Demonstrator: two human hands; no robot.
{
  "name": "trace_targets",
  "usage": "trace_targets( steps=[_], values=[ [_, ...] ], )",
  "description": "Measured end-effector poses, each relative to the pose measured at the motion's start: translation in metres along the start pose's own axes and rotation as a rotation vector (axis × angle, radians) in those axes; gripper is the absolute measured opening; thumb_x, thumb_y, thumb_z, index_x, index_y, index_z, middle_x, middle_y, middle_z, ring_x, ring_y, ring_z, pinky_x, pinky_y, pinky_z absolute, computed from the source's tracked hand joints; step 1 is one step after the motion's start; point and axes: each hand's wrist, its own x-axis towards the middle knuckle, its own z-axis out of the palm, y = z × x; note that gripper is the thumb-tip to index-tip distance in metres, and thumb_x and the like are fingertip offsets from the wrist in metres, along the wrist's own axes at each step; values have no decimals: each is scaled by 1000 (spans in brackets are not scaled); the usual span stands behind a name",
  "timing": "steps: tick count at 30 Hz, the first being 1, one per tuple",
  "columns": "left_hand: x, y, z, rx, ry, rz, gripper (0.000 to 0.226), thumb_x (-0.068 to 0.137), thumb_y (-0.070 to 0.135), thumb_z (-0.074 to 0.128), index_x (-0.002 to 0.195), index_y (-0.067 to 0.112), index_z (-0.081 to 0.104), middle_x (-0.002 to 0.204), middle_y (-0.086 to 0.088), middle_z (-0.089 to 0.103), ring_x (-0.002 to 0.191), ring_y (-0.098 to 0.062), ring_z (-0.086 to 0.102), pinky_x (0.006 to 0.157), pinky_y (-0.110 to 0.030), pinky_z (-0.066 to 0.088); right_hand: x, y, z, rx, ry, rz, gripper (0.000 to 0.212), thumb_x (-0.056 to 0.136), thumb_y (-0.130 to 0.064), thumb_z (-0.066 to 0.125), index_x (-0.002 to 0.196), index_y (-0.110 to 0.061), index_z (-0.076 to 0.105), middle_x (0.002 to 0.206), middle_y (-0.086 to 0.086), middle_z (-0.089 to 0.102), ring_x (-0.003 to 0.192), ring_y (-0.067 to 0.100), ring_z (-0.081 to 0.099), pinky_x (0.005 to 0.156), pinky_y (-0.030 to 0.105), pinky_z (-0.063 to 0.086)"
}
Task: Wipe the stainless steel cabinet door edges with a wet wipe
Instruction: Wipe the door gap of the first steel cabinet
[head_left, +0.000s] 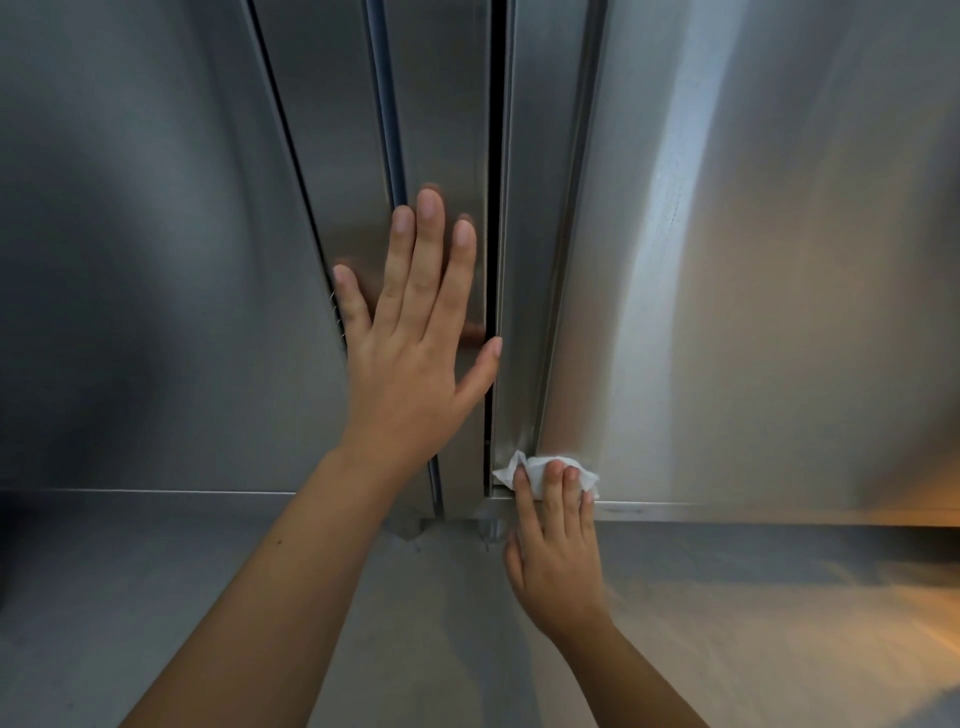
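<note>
Two tall stainless steel cabinet doors fill the view, a left door (156, 234) and a right door (753, 286), with a dark gap between their folded edges. My left hand (415, 338) lies flat and spread on the left door's edge strip, holding nothing. My right hand (556, 551) presses a crumpled white wet wipe (540, 470) against the bottom corner of the right door's edge (519, 312), fingers on top of the wipe. The wipe sits just above the door's lower rim.
Below the doors runs a grey steel floor or ledge (208, 597). A small round foot or hinge pin (491, 527) sits under the gap. Warm orange light falls at the lower right.
</note>
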Motion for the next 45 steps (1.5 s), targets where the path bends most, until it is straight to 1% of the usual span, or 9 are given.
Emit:
trace_targets(
  steps=[7, 13, 17, 20, 24, 31, 36, 40, 45],
  values=[
    [0, 0, 0, -8, -22, -5, 80, 85, 42, 47, 143, 15, -1, 140, 17, -41, 135, -6, -28, 109, -47, -16, 23, 2, -13, -9, 84, -23, 70, 91, -32, 30, 148, -9, -3, 154, 15, -16, 143, 28, -12, 112, 53, 13],
    [1, 0, 2, -21, -9, -5, 81, 85, 41, 50, 143, 14, 0, 142, 13, -38, 135, -6, -29, 108, -47, -16, 22, -5, -3, 12, 57, 27, 59, 83, -28, 38, 135, 0, 37, 153, 21, -3, 143, 29, -10, 113, 44, 5],
    [0, 0, 2, -60, 26, 5, 81, 84, 36, 56, 143, 8, 8, 152, -12, 4, 136, -9, -23, 109, -48, -13, -11, -5, 10, -73, -70, -13, 70, 76, -27, 49, 137, 3, 30, 154, 19, 3, 142, 27, -15, 111, 43, 7],
    [1, 1, 0, -60, 17, 3, 81, 84, 37, 56, 143, 9, 7, 148, -8, -11, 135, -8, -25, 108, -50, -10, -14, -11, 8, -70, -110, 36, 75, 78, -32, 45, 141, 4, 25, 147, 22, 26, 142, 28, -16, 110, 43, 6],
    [0, 1, -3, -57, -11, 4, 81, 86, 38, 52, 143, 9, 3, 146, -3, -18, 135, -9, -27, 108, -52, -10, 6, -2, -5, -54, -7, -44, 64, 95, -33, 22, 147, -5, -3, 154, 11, -21, 142, 25, -16, 112, 45, 0],
    [0, 2, -3, -77, 17, -3, 80, 85, 36, 54, 143, 4, 9, 147, -9, -2, 135, -10, -25, 107, -56, -4, 49, -7, -23, 17, 171, 24, 63, 83, -31, 40, 138, -2, 28, 154, 12, -18, 143, 28, -11, 109, 51, 16],
    [0, 1, -3, -73, -9, -2, 80, 86, 38, 53, 143, 9, 4, 149, -6, -15, 135, -10, -27, 107, -53, -9, 7, -1, -2, -50, -1, -28, 76, 84, -34, 36, 147, -4, 3, 154, 12, -20, 142, 26, -16, 112, 44, 5],
    [0, 2, -4, -96, -2, -4, 81, 85, 36, 55, 143, 6, 8, 152, -19, 9, 135, -8, -25, 107, -53, -8, -6, -5, 1, -60, -70, -21, 74, 84, -34, 34, 145, -7, 0, 153, 12, -20, 142, 25, -18, 111, 44, 6],
    [0, 1, -7, -69, -32, 3, 83, 86, 37, 55, 144, 6, 5, 147, -4, -17, 135, -9, -27, 108, -51, -11, 15, 2, -18, -65, -22, -63, 79, 86, -34, 33, 146, -10, -13, 152, 7, -28, 141, 23, -21, 112, 45, 0]
  ],
)
